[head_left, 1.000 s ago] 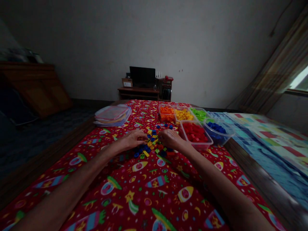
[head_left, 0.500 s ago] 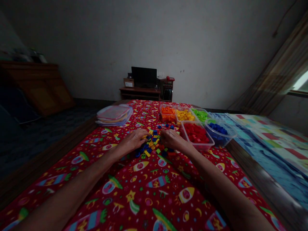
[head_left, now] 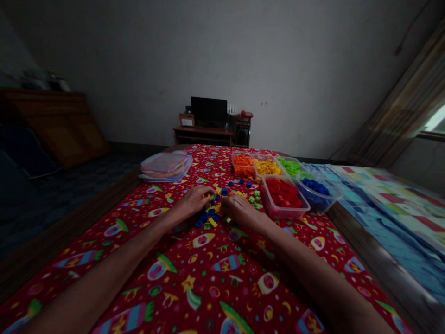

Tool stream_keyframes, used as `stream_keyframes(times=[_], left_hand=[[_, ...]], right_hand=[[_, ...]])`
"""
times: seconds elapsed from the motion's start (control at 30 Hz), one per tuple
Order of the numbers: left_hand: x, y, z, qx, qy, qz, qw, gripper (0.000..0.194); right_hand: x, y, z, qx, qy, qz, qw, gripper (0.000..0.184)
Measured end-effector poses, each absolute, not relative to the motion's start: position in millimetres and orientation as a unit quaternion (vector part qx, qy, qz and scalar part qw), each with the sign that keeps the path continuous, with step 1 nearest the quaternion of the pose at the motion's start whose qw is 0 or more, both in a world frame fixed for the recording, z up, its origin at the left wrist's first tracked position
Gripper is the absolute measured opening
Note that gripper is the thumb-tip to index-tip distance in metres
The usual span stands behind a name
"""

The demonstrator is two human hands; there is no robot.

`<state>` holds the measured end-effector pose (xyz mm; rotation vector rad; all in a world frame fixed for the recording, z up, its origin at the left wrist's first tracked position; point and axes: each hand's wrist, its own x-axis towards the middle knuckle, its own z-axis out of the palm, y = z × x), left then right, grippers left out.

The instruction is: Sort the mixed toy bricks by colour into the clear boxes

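A loose pile of small toy building bricks (head_left: 210, 216), mostly blue and yellow with some green, lies on the red patterned tablecloth (head_left: 208, 287). At the pile's left edge is my left hand (head_left: 194, 200), its thumb and fingers curved and apart, with bricks just beyond the fingertips. My right hand (head_left: 239, 207) reaches down over the pile's right side with its fingers bent together. Its fingertips are hidden, so I cannot make out what is in them. Several light green bricks (head_left: 256, 198) lie right of that hand. A few blue bricks (head_left: 248, 184) sit farther back.
Clear plastic tubs at the right hold orange bricks (head_left: 243, 160), yellow bricks (head_left: 267, 167), green bricks (head_left: 289, 165), red bricks (head_left: 283, 192) and blue bricks (head_left: 314, 186). Stacked plastic lids (head_left: 165, 167) lie at the left. A bed (head_left: 389, 204) adjoins the table's right side.
My right hand has moved left and nearer over the pile, uncovering light green bricks on its right. My left hand stays at the pile's left edge, with small finger movements. The view shifted slightly.
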<state>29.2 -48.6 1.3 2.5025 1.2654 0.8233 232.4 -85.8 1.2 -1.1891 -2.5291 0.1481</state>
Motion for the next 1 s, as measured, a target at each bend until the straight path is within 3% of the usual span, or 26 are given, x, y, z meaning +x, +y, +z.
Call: stream_keyframes(times=[0.17, 0.3, 0.5, 0.6, 0.73, 0.87, 1.0], left_hand=[[28, -51, 15, 0.824, 0.461, 0.283, 0.167, 0.026], [29, -58, 22, 0.832, 0.466, 0.26, 0.151, 0.027], [34, -59, 23, 0.83, 0.441, 0.281, 0.196, 0.029], [41, -60, 21, 0.817, 0.433, 0.31, 0.223, 0.035], [54, -70, 23, 0.813, 0.441, 0.325, 0.199, 0.042], [64, -81, 24, 0.819, 0.451, 0.323, 0.146, 0.037], [60, -82, 27, 0.83, 0.444, 0.314, 0.127, 0.032]], right_hand=[[235, -85, 14, -0.441, -0.869, 0.131, 0.182, 0.013], [241, -77, 23, -0.491, -0.805, 0.183, 0.276, 0.024], [247, -67, 20, -0.464, -0.607, 0.516, 0.388, 0.014], [245, -68, 19, -0.421, -0.526, 0.615, 0.409, 0.003], [240, -75, 22, -0.382, -0.514, 0.666, 0.383, 0.017], [234, -81, 24, -0.349, -0.552, 0.666, 0.359, 0.032], [233, -80, 21, -0.358, -0.572, 0.637, 0.374, 0.036]])
